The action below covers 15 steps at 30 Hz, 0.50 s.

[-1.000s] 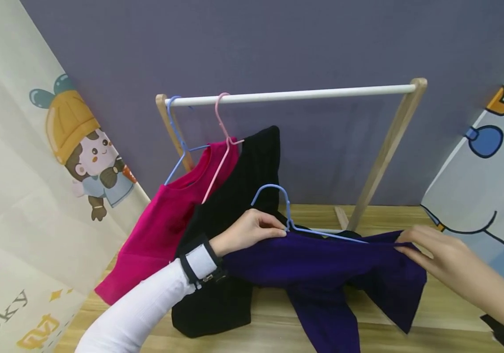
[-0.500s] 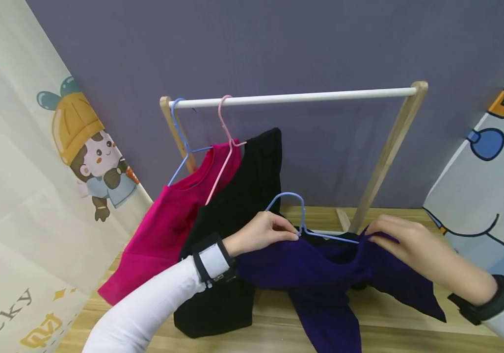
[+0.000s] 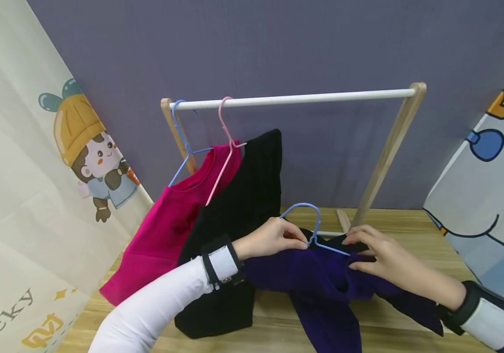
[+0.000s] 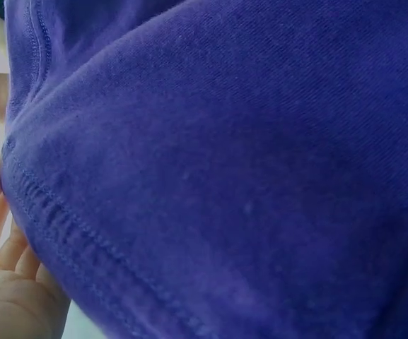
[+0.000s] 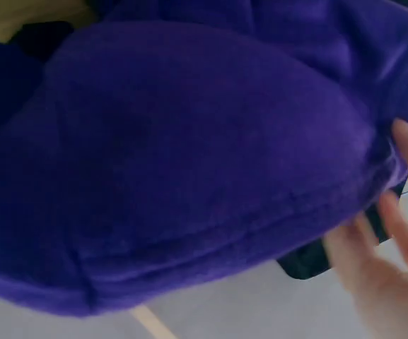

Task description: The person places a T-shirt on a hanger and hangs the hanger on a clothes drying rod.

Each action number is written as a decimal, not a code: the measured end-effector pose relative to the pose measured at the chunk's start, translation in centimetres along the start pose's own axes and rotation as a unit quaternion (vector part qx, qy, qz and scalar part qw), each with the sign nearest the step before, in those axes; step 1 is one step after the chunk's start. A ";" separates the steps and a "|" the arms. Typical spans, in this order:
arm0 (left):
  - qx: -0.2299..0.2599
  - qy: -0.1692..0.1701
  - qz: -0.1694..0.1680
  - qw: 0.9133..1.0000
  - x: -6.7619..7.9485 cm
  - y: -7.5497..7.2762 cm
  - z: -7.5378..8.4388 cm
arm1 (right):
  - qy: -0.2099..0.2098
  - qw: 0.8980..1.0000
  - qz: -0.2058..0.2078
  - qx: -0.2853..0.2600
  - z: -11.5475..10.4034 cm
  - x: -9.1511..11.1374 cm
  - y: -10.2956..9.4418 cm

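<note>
In the head view, a dark purple shirt point(image 3: 296, 274) bunches over the wooden surface, a blue clothes hanger point(image 3: 318, 230) at its neckline. My left hand point(image 3: 274, 238) pinches the shirt's edge with thumb and fingers, right at the base of the hanger's hook. Around the shirt's edge by the hanger's right arm, my right hand point(image 3: 380, 255) has its thumb in front and fingers behind, with the index finger raised. Purple cloth fills most of both wrist views; the left thumb and fingers point(image 4: 13, 282) show at its stitched hem. The hanger's left arm is hidden.
Behind stands a clothes rack with a white rail point(image 3: 296, 99) and wooden legs point(image 3: 386, 152). At its left end hang a pink shirt point(image 3: 163, 230) on a blue hanger point(image 3: 185, 147) and a black garment point(image 3: 243, 196) on a pink hanger point(image 3: 225, 127).
My right hand has moved left along the shirt's edge toward the hook, drawing the cloth in. My left hand, still pinching, has shifted slightly right and down with the hanger.
</note>
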<state>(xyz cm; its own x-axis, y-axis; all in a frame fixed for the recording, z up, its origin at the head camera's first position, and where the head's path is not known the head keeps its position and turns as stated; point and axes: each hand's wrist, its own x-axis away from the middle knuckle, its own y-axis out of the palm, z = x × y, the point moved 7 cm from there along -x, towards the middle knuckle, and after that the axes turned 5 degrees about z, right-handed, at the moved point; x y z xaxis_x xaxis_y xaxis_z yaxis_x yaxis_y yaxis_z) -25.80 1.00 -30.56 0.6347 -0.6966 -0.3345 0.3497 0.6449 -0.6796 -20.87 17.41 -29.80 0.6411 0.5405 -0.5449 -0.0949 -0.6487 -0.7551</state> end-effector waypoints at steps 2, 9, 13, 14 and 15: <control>-0.007 -0.005 -0.004 1.000 0.0 0.0 0.0 | 0.034 0.999 -0.020 0.020 0.7 0.5 0.1; -0.017 -0.019 -0.021 0.999 -0.1 -0.2 0.1 | 0.110 0.989 -0.102 0.011 2.9 2.1 -0.1; -0.013 -0.033 -0.038 0.999 -0.2 -0.2 0.1 | 0.096 0.992 -0.087 0.007 3.1 2.5 -1.0; -0.010 -0.039 -0.044 0.998 -0.2 -0.2 0.0 | 0.092 0.992 -0.081 0.013 3.2 2.6 -1.2; -0.008 -0.043 -0.052 0.998 -0.1 -0.2 0.0 | 0.088 0.993 -0.075 0.022 3.3 2.7 -1.4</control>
<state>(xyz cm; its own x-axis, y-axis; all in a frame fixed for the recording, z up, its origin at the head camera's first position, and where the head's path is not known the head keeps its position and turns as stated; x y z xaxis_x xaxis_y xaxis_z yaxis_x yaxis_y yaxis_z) -26.00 0.94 -30.40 0.6534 -0.7288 -0.2049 0.4056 0.5655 -0.7182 -21.51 21.50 -31.38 0.7734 0.5247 -0.3557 -0.0185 -0.5422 -0.8400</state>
